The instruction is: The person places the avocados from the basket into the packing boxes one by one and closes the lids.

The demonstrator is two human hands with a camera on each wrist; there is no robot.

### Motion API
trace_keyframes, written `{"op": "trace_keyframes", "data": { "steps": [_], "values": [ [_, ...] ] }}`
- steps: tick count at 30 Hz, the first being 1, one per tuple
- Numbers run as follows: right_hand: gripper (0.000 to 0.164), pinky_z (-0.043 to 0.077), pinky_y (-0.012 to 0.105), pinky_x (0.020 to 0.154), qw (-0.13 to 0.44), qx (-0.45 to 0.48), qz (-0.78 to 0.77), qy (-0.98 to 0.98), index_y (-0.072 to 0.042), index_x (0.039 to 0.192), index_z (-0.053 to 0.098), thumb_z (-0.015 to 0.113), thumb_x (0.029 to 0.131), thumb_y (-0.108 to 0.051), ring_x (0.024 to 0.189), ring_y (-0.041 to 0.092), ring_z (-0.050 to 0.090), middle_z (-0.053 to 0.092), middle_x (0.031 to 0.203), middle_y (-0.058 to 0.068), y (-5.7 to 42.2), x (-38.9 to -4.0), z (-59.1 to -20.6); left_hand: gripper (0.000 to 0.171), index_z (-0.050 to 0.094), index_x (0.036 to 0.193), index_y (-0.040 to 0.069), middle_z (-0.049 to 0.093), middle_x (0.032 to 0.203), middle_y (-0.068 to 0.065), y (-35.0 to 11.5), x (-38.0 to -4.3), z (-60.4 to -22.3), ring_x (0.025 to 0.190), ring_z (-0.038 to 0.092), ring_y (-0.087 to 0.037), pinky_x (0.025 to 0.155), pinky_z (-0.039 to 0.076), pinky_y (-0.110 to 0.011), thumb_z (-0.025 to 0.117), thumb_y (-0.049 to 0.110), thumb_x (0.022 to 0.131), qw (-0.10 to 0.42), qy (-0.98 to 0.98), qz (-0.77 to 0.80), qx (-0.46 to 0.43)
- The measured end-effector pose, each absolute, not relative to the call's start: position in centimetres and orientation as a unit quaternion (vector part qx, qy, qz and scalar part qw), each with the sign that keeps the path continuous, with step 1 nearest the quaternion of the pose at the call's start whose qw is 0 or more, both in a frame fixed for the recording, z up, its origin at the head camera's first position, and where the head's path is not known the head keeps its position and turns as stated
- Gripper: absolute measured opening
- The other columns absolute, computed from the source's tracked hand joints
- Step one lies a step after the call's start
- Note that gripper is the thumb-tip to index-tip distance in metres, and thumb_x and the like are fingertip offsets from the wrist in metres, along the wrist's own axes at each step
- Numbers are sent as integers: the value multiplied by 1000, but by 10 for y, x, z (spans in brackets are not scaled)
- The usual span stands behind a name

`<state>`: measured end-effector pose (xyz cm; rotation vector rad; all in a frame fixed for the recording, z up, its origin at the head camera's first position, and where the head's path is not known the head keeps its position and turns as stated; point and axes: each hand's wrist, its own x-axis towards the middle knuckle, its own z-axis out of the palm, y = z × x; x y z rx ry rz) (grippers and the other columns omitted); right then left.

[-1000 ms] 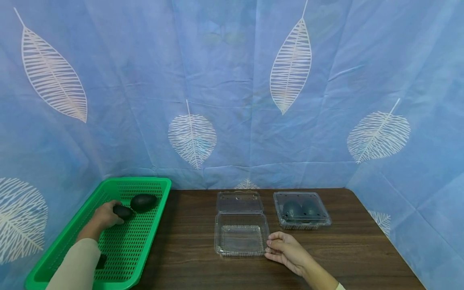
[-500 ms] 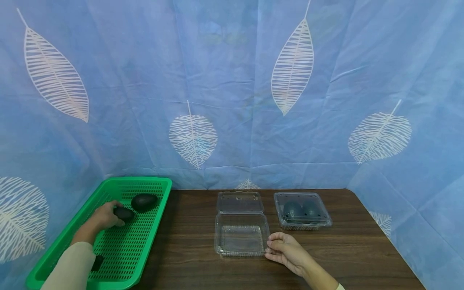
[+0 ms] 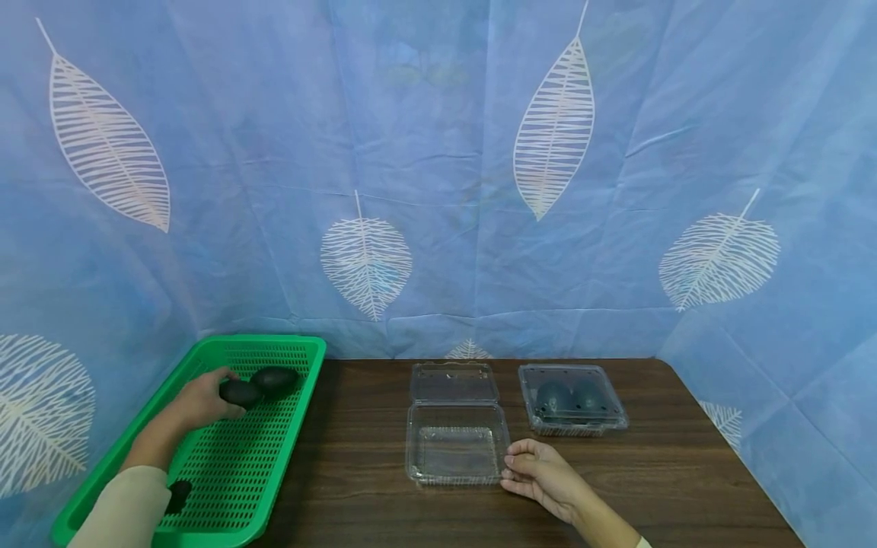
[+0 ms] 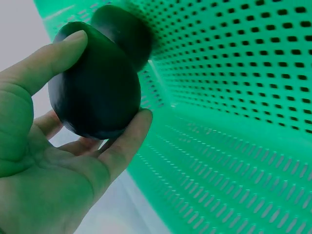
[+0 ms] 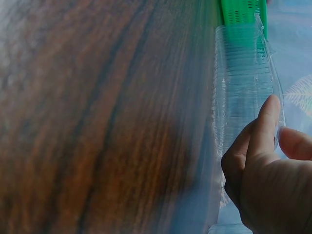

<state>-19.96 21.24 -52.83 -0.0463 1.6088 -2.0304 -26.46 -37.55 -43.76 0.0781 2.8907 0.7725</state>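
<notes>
A dark, smooth, egg-shaped avocado (image 4: pixel 95 83) is in the grip of my left hand (image 3: pixel 202 399), thumb on one side and fingers on the other. It is at the far part of the green basket (image 3: pixel 263 495). Right behind it a second dark avocado (image 3: pixel 275 382) lies in the basket and overlaps it in the head view. At the middle of the table stands a clear plastic clamshell box (image 3: pixel 455 449), lid folded back, with nothing in it. My right hand (image 3: pixel 541 476) pinches its right rim between thumb and fingers, as the right wrist view (image 5: pixel 273 195) shows.
A closed clear clamshell box (image 3: pixel 574 399) holding two dark avocados stands at the back right. The brown wooden table (image 3: pixel 370 487) ends at a blue leaf-print curtain (image 3: pixel 438 152). A small black piece (image 3: pixel 180 496) shows beside the left sleeve.
My left hand has shifted slightly up and right with the avocado in its grip, bringing it against the other avocado in view. The right hand and boxes stay put.
</notes>
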Motion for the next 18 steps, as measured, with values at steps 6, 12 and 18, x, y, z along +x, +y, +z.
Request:
{"op": "trace_keyframes", "data": {
  "steps": [6, 12, 18],
  "values": [
    [35, 59, 30, 94, 275, -21, -756, 594, 7, 126, 37, 58, 104, -8, 97, 14, 63, 55, 108, 8, 213, -199, -530, 76, 44, 142, -10, 60, 116, -32, -368, -263, -429, 90, 62, -34, 68, 51, -43, 83, 28, 89, 73, 960, 268, 41],
    [34, 59, 29, 92, 274, -21, -755, 595, 7, 126, 37, 58, 104, -7, 97, 14, 63, 51, 111, 9, 213, -200, -529, 76, 43, 144, -8, 60, 119, -32, -358, -261, -421, 90, 63, -32, 67, 51, -40, 80, 33, 91, 73, 956, 278, 48],
    [35, 59, 28, 93, 276, -24, -752, 598, 8, 127, 36, 57, 104, -7, 97, 14, 62, 50, 111, 9, 213, -200, -528, 77, 42, 145, -7, 58, 122, -34, -350, -260, -416, 93, 63, -34, 68, 51, -41, 79, 35, 92, 69, 956, 281, 54]
  ]
}}
